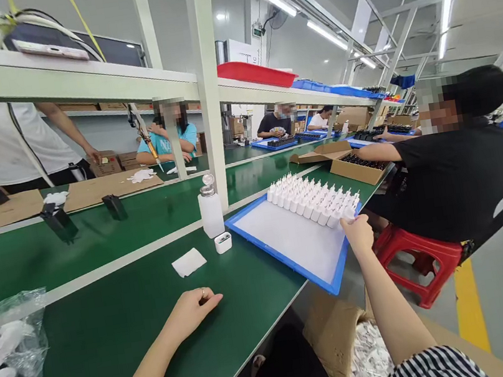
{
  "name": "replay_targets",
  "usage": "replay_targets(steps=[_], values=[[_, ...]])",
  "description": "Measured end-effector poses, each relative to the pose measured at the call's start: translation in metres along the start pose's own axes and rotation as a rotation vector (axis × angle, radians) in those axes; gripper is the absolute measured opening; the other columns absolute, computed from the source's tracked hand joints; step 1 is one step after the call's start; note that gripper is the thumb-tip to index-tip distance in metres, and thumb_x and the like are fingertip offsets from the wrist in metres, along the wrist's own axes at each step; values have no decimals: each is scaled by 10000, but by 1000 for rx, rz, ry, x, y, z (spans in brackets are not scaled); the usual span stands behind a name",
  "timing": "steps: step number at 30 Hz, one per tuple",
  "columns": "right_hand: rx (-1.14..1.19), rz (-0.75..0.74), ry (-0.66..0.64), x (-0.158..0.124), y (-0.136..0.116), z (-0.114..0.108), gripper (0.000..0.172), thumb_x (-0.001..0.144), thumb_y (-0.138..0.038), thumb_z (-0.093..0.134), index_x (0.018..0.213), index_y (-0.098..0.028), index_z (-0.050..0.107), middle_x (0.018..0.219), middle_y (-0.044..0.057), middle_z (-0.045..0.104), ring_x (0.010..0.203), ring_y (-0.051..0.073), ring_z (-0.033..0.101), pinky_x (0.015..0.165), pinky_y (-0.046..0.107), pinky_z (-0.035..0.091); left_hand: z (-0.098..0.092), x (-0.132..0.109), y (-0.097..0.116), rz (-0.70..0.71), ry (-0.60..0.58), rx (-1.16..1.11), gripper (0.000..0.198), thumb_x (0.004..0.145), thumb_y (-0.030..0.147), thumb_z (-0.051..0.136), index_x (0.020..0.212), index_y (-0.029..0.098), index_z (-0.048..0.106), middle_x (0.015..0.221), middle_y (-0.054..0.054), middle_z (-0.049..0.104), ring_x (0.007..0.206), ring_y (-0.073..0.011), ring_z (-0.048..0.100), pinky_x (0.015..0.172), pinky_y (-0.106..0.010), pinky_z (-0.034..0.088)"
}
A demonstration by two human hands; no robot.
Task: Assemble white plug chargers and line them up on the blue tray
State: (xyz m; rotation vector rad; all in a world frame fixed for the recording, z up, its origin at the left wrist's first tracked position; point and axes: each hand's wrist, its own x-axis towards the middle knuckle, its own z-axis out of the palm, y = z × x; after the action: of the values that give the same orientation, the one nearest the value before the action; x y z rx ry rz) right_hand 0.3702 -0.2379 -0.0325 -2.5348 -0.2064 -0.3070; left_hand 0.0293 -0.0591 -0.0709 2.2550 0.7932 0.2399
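Observation:
My left hand (197, 310) rests on the green table (233, 317), fingers curled together with a ring on one; whether anything is in them is too small to tell. At the right edge of a blue-rimmed tray (286, 263), my right hand (358, 232) has its fingers closed on a white piece at the near end of the rows of small white parts (312, 198). Left of the tray stand a white pump bottle (211, 213) and a small white cup (223, 243) with tiny dark bits inside. A white cloth (189, 262) lies above my left hand.
A plastic bag of white parts (3, 358) lies at the left. The shelf post (210, 94) rises behind the bottle. Beyond the tray is an open carton (357, 169); a person in black (462, 176) sits at right. Below the table edge, a box holds white pieces (367, 360).

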Motion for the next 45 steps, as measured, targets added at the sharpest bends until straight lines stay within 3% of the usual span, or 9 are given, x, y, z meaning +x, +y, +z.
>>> replay_targets(steps=[12,15,18,20,23,26,31,41,45], values=[[83,-123,-38,-4,-1,0,241,682,-279,403,880,-141,387,698,55,548,695,183,515,575,239,349,2,0,-1,-5,2,50,349,651,476,322,489,167,336,502,36,342,496,-87,312,477,-195,241],[144,-383,-88,-41,-25,-4,212,700,-296,358,850,-159,417,588,8,525,586,150,502,541,226,339,2,1,-1,2,-7,29,348,653,465,326,479,164,318,496,38,337,489,-84,310,475,-194,239],[71,-756,-375,-89,-55,-4,211,715,-322,331,813,-191,465,564,-8,530,537,132,493,497,217,325,1,1,-2,4,-6,13,344,651,462,332,478,165,324,489,39,336,482,-82,312,471,-193,241],[-68,-882,-506,-108,-70,-2,221,721,-344,328,764,-211,499,627,0,559,591,136,508,509,220,326,0,1,-2,-7,-6,10,344,648,468,333,483,166,343,488,38,345,480,-83,319,466,-192,243],[-352,-745,-511,-96,-73,2,250,733,-347,320,796,-207,518,822,35,565,758,162,506,580,239,343,0,1,-2,-6,-16,17,340,643,471,333,495,168,380,500,34,376,485,-86,335,466,-192,249],[-549,-508,-487,-53,-60,4,264,712,-295,376,886,-146,506,938,111,522,860,223,472,626,294,355,0,1,-2,12,-15,33,334,646,462,327,503,169,401,518,31,405,496,-87,352,476,-194,258],[-615,-433,-485,-2,-39,7,275,716,-201,365,948,-116,485,1028,121,468,922,217,440,680,298,357,1,2,-4,14,2,47,331,649,456,327,499,169,399,514,32,412,498,-88,362,481,-195,263],[-718,-344,-502,-12,-59,5,313,688,-112,365,977,-77,479,1036,171,460,938,272,430,678,365,352,2,2,-5,16,13,57,323,651,442,339,502,170,428,523,32,462,491,-86,394,470,-191,263],[-651,-554,-563,-50,-87,-9,304,706,-236,398,978,-124,474,996,123,505,908,250,454,682,338,351,0,3,-5,47,30,18,303,653,410,358,501,173,469,528,33,496,489,-86,421,457,-190,265]])
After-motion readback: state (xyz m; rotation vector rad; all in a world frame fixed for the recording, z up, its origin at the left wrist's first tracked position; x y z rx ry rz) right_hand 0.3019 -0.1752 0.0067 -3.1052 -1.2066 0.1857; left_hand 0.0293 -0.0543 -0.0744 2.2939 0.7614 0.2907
